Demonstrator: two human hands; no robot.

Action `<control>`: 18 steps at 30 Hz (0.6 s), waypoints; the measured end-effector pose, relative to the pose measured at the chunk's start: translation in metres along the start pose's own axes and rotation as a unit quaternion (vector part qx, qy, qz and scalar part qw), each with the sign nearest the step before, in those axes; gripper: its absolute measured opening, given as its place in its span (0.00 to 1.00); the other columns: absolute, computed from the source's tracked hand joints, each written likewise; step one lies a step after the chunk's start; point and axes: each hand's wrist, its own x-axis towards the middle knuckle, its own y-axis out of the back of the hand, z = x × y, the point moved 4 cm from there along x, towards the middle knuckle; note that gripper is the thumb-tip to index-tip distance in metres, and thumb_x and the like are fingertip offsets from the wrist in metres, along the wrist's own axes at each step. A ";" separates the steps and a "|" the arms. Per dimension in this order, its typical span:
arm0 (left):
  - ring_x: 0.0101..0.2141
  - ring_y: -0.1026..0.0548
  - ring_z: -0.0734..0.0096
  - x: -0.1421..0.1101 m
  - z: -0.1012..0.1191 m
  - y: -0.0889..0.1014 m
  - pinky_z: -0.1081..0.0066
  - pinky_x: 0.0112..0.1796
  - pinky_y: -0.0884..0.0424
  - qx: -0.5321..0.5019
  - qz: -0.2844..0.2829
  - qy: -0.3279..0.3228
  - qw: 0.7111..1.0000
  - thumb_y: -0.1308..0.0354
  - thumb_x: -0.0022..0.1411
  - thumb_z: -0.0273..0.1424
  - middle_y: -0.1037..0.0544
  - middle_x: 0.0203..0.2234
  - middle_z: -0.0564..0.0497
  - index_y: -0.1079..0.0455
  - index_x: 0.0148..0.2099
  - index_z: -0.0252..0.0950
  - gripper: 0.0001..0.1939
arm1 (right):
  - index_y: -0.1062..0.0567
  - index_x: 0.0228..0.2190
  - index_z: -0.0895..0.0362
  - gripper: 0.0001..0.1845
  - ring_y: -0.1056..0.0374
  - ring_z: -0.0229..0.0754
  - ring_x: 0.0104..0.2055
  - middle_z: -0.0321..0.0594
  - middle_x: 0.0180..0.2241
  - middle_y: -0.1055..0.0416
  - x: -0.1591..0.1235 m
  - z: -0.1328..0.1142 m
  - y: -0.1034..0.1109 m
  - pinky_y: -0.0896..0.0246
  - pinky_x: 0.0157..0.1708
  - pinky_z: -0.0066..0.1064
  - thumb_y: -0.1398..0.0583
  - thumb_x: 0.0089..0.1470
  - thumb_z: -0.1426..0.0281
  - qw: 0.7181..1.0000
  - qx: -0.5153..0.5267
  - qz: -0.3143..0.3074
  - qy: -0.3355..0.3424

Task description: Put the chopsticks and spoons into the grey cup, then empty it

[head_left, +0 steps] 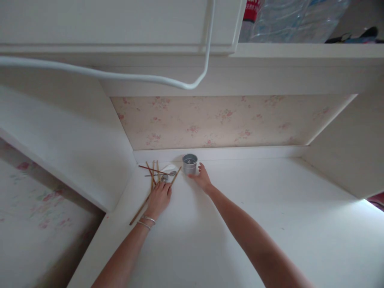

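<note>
My left hand [160,199], with two bracelets at the wrist, lies over a loose pile of wooden chopsticks [139,210]. Its fingers curl down onto them, and the fingertips are partly hidden. Just beyond the fingers, metal spoons [173,173] and a white spoon-like piece [169,167] lie among the crossed sticks. A grey metal cup [189,165] with holes in its bottom stands upright near the back wall. My right hand [203,178] is at the cup's right side, thumb near its front base and fingers apart; firm contact cannot be made out.
The white counter [240,240] runs back to a low ledge and a floral-papered wall [210,120]. White side panels [90,148] close in left and right. Overhead are a cabinet [120,24], a hanging white cable [150,78] and a shelf with plastic bottles [279,20].
</note>
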 end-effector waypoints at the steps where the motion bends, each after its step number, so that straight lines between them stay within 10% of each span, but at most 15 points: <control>1: 0.45 0.26 0.56 0.000 0.001 0.002 0.57 0.49 0.32 -0.001 0.001 0.000 1.000 0.54 0.68 0.30 0.23 0.39 0.42 0.28 0.43 0.36 0.13 | 0.42 0.58 0.58 0.47 0.34 0.52 0.53 0.53 0.54 0.35 -0.010 0.004 0.003 0.35 0.48 0.40 0.31 0.39 0.62 1.000 0.013 0.001 -0.008; 12: 0.35 0.24 0.65 -0.062 0.016 0.032 0.68 0.39 0.31 -0.126 0.033 0.086 0.988 0.54 0.68 0.35 0.22 0.34 0.49 0.28 0.41 0.39 0.13 | 0.27 0.40 0.55 0.18 0.38 0.37 0.22 0.33 0.23 0.32 -0.179 0.029 0.060 0.43 0.22 0.27 0.43 0.57 0.55 0.993 0.088 -0.081 -0.010; 18: 0.21 0.32 0.72 -0.095 0.092 0.028 0.73 0.25 0.41 -0.330 -0.073 0.183 0.923 0.54 0.67 0.45 0.31 0.18 0.58 0.33 0.34 0.39 0.17 | 0.24 0.33 0.56 0.21 0.42 0.38 0.20 0.32 0.17 0.38 -0.205 0.026 0.071 0.50 0.21 0.28 0.44 0.59 0.52 0.995 0.054 -0.086 -0.003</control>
